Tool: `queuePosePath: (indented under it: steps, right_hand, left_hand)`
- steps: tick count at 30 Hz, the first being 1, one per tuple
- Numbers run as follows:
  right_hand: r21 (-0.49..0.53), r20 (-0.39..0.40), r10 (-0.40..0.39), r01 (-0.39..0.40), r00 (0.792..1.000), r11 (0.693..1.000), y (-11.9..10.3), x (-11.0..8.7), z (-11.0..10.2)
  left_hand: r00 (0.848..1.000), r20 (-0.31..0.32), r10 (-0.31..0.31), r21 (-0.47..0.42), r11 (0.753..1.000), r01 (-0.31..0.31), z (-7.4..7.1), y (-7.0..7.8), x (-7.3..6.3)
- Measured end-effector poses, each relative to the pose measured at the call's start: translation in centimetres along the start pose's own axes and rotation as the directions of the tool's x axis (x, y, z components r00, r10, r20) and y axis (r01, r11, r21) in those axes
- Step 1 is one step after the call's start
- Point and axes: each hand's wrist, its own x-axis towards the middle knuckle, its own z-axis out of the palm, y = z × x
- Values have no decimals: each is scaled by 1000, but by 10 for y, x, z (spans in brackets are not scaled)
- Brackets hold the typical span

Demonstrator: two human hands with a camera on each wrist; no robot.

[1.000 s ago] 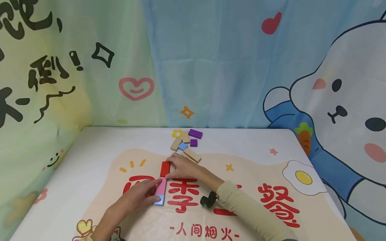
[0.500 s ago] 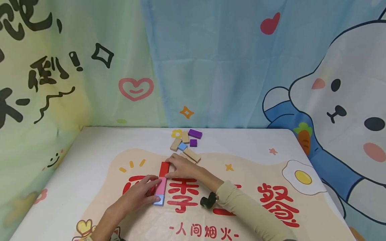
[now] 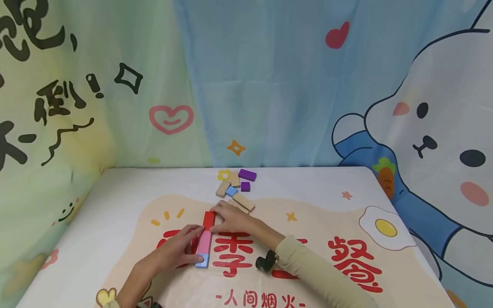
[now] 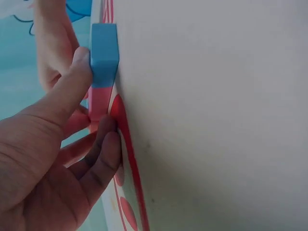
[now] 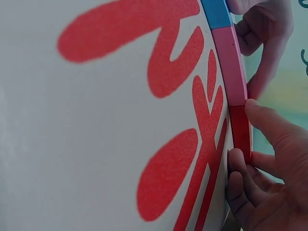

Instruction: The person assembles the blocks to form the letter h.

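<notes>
A red block (image 3: 208, 220), a pink block (image 3: 204, 242) and a blue block (image 3: 202, 261) lie end to end in a straight row on the printed table. My left hand (image 3: 173, 250) holds the row from the left, its thumb on the blue block and its index fingertip near the joint of pink and red. From the right, my right hand (image 3: 235, 220) pinches the red block, thumb by that same joint and index finger at the far end. In the right wrist view the red block (image 5: 240, 127) meets the pink block (image 5: 231, 65) flush.
Beyond the hands lies a loose group of blocks: two purple ones, including a long purple block (image 3: 247, 175), a small blue block (image 3: 231, 191) and several wooden ones, such as a long wooden block (image 3: 243, 202). A printed curtain (image 3: 269, 107) hangs behind the table (image 3: 308, 184).
The red block has come straighter into line with the pink one. My left index finger reaches slightly farther along the row. The head view has tilted up a little.
</notes>
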Motion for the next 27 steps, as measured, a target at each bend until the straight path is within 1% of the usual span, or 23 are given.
queuePosePath:
  steps: [5,7,10,12,17,22,27]
  right_hand:
    - [-2,-5,6,-6,1000,1000,-1,-2,0]
    - [-9,-24,15,-15,1000,1000,-1,-3,-4]
    - [21,-65,29,-28,997,999,3,-6,-14]
    - [46,-99,41,-37,994,998,7,-7,-22]
    - [101,-168,37,-20,985,995,24,-8,-42]
    - [145,-191,53,-25,980,989,37,-11,-53]
    - [89,-184,78,-62,980,994,43,-14,-54]
  left_hand:
    - [1000,23,-3,-12,1000,3,-2,-2,3]
    - [1000,23,-11,-15,1000,12,-3,-1,5]
    - [1000,22,-21,-15,1000,21,-3,-1,6]
    - [999,25,-30,-16,999,30,-3,-1,6]
    - [999,24,-36,-13,999,36,-3,-1,5]
    - [999,18,-30,-11,999,30,-2,-3,6]
    - [999,19,-26,-12,1000,26,0,-5,7]
